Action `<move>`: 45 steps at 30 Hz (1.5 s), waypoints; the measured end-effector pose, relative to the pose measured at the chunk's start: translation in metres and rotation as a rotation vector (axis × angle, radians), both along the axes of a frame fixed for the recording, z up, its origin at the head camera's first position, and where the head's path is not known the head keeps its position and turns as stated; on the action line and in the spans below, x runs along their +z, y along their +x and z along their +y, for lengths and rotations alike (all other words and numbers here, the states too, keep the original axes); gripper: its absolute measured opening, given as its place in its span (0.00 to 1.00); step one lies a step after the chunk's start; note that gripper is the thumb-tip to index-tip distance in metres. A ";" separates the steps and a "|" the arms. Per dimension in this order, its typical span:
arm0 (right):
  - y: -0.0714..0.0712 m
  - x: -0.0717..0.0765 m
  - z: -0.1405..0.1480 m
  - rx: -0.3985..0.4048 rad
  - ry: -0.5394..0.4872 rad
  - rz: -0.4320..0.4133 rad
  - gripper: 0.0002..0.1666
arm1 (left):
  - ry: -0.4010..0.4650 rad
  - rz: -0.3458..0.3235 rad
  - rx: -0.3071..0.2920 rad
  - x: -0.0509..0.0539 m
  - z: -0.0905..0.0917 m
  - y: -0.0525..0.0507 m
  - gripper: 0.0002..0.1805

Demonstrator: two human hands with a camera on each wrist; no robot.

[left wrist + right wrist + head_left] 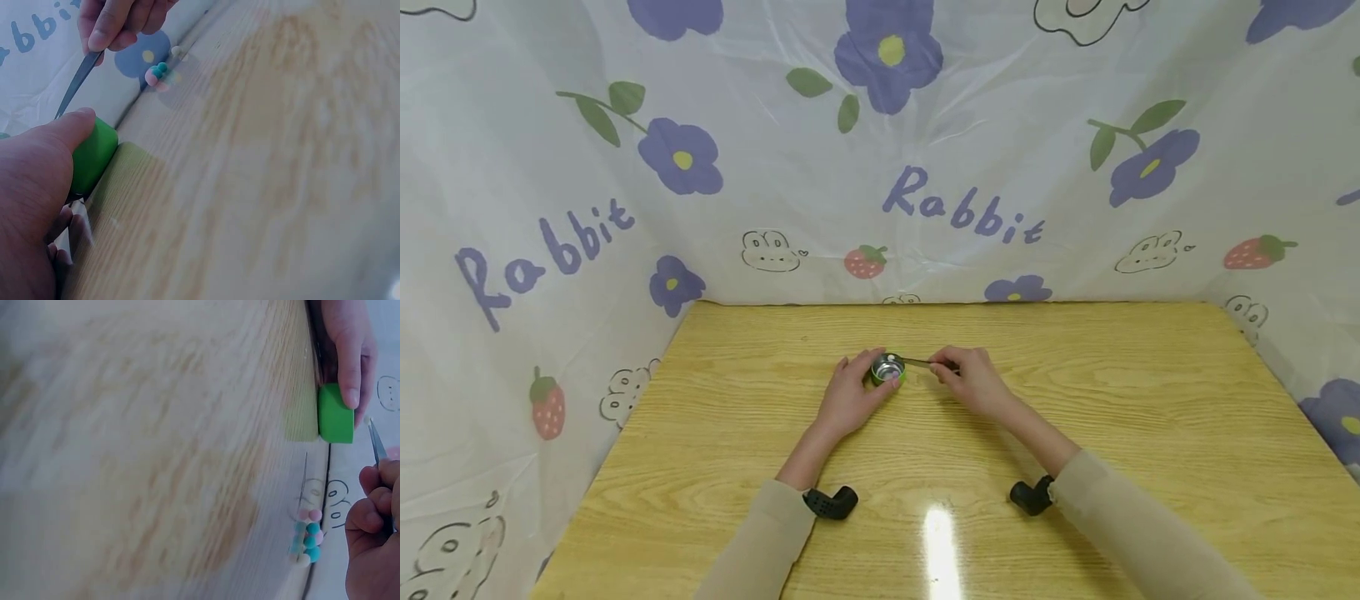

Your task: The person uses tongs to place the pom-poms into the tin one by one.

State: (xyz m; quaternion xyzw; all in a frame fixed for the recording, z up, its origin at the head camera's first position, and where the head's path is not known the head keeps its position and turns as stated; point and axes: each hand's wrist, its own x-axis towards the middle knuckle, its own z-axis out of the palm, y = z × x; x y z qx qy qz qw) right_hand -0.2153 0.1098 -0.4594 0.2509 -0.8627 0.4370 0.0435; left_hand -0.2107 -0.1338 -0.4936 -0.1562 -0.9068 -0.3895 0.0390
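My left hand [850, 396] grips a small round bowl [336, 419], green outside and shiny metal inside, standing on the wooden table. Its thumb lies along the near side of the rim, the fingers round the far side. In my right hand [976, 383] I pinch slim metal tweezers [377, 445] that point left. At their tip is a tiny white ball [368, 420], which in the head view appears over the bowl's opening. Several small pink, teal and white balls [311, 542] lie on the table near my right hand; I cannot make them out in the head view.
The wood-grain table [1112, 375] reaches back to a white curtain [970, 142] printed with flowers and rabbits, which also hangs at both sides. Each wrist carries a black device [831, 503]. A bright reflection shows on the table's near part.
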 end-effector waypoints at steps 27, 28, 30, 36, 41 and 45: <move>0.006 -0.002 0.003 -0.033 0.027 -0.073 0.09 | -0.010 -0.025 0.014 -0.001 0.006 -0.001 0.34; 0.007 -0.002 0.004 -0.032 0.025 -0.072 0.09 | -0.010 -0.024 0.016 -0.001 0.006 -0.001 0.35; 0.008 -0.002 0.005 -0.028 0.018 -0.070 0.09 | -0.010 -0.027 0.021 -0.001 0.005 -0.001 0.35; 0.007 -0.004 0.008 -0.023 0.006 -0.057 0.10 | -0.012 -0.036 0.028 -0.002 0.002 -0.001 0.35; 0.007 -0.007 0.016 -0.038 0.011 -0.074 0.10 | -0.007 -0.026 0.022 -0.002 0.000 -0.002 0.36; 0.009 -0.008 0.026 -0.049 0.006 -0.071 0.11 | -0.003 -0.015 0.017 -0.003 0.001 -0.001 0.35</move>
